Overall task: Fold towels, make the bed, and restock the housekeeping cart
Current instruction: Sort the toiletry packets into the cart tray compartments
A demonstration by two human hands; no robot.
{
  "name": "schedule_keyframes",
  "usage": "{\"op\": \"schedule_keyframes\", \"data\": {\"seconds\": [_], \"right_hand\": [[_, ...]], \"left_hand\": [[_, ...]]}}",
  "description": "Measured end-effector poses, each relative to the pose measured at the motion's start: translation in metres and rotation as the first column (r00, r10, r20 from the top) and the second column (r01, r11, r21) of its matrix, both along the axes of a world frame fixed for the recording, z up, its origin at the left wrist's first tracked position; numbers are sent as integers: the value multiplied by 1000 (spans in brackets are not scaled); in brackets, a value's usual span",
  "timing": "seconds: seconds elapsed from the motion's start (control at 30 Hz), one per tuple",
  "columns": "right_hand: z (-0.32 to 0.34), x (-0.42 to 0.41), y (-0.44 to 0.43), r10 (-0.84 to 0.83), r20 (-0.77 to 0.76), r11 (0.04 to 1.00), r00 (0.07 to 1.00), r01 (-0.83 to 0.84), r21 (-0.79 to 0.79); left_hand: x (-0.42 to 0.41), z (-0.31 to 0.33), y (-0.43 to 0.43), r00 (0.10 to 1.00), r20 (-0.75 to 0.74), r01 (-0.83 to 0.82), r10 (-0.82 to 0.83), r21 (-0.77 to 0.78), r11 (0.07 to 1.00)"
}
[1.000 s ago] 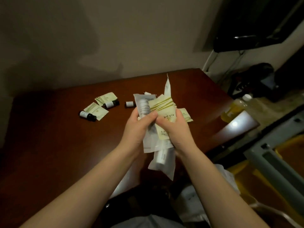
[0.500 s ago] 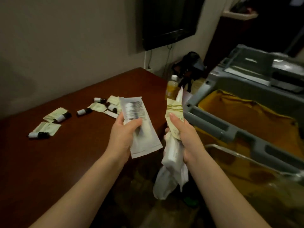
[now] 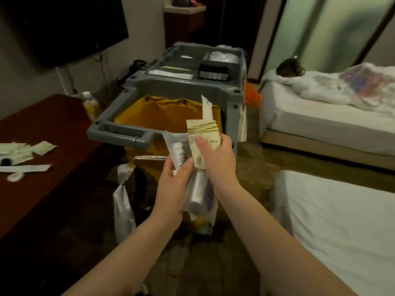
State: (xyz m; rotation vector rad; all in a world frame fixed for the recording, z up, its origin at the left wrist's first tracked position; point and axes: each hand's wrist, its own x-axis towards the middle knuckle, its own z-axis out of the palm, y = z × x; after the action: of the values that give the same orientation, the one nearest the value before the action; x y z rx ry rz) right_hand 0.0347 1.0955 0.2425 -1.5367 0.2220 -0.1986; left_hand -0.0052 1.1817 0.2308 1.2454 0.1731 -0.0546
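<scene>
I'm in a hotel guest room. A grey housekeeping cart (image 3: 183,86) stands in front of me, with a yellow bag (image 3: 158,112) hung in its frame and a top tray (image 3: 171,67) split into compartments, one holding rows of small dark bottles (image 3: 213,72). Two white-sheeted beds lie to my right, the far bed (image 3: 320,120) and the near bed (image 3: 342,221). A flat television (image 3: 64,28) hangs on the wall by a dark wooden desk (image 3: 42,129) strewn with amenity sachets (image 3: 27,150) like the toiletry packets (image 3: 203,137) I hold.

A dark television (image 3: 64,28) hangs at ten o'clock. The brown desk (image 3: 42,150) lies at nine, a capped bottle (image 3: 90,104) by its corner
</scene>
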Motion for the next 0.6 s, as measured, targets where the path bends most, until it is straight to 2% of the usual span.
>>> {"op": "schedule_keyframes", "data": {"seconds": [0.13, 0.3, 0.6], "right_hand": [[-2, 32, -43, 15, 15, 1000, 1000, -15, -27], [3, 103, -80, 52, 1, 991, 999, -52, 124], [24, 259, -132, 90, -39, 962, 995, -77, 261]], "left_hand": [[27, 9, -42, 993, -19, 121, -119, 132, 984], [104, 12, -66, 968, -12, 248, -249, 131, 960], [267, 19, -114, 992, -32, 125, -122, 109, 986]]}}
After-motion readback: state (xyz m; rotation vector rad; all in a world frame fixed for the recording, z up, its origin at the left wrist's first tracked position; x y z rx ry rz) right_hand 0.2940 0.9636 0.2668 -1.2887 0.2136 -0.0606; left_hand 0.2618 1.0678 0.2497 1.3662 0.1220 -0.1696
